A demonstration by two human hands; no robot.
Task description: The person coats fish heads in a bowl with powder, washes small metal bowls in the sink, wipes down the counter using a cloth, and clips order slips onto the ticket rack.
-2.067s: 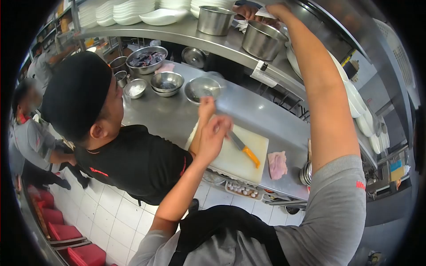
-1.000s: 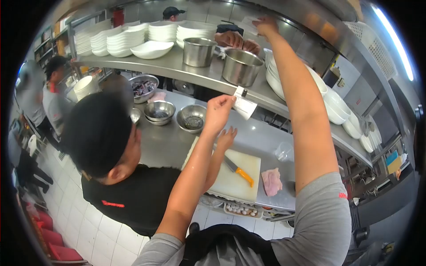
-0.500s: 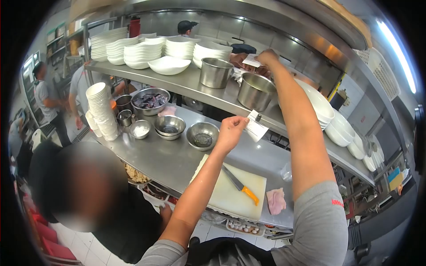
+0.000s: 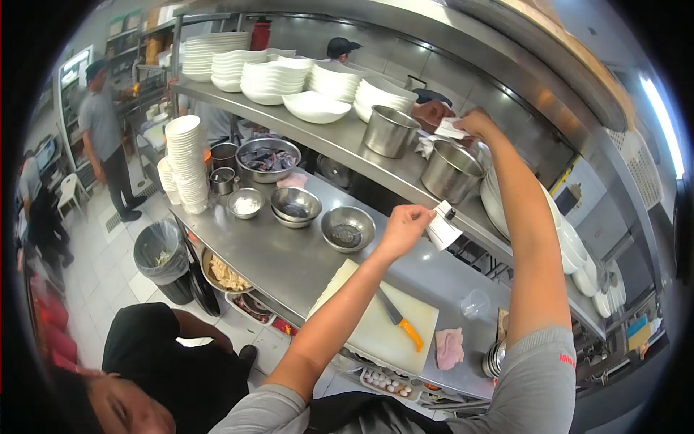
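Observation:
My left hand (image 4: 407, 230) pinches the edge of white paper slips (image 4: 442, 231), which hang by a black clip at the front edge of the steel shelf (image 4: 340, 148). Above the shelf, my right hand (image 4: 477, 124) is closed on a white paper (image 4: 451, 129), over the rim of a steel pot (image 4: 452, 171). A second steel pot (image 4: 390, 132) stands to its left. Below my arms, an orange-handled knife (image 4: 401, 320) lies on a white cutting board (image 4: 387, 340). A pink cloth (image 4: 449, 348) is beside the board.
Stacked white dishes (image 4: 278, 81) line the shelf. On the counter are steel bowls (image 4: 348, 228), a bowl of dark pieces (image 4: 267, 159) and stacked cups (image 4: 186, 159). A co-worker in black (image 4: 173, 362) is at the lower left. Another person's hands (image 4: 432, 116) are behind the pots.
My left hand has risen from above the board to the slips at the shelf edge. My right hand stays above the shelf with paper. The co-worker in black has moved away to the lower left.

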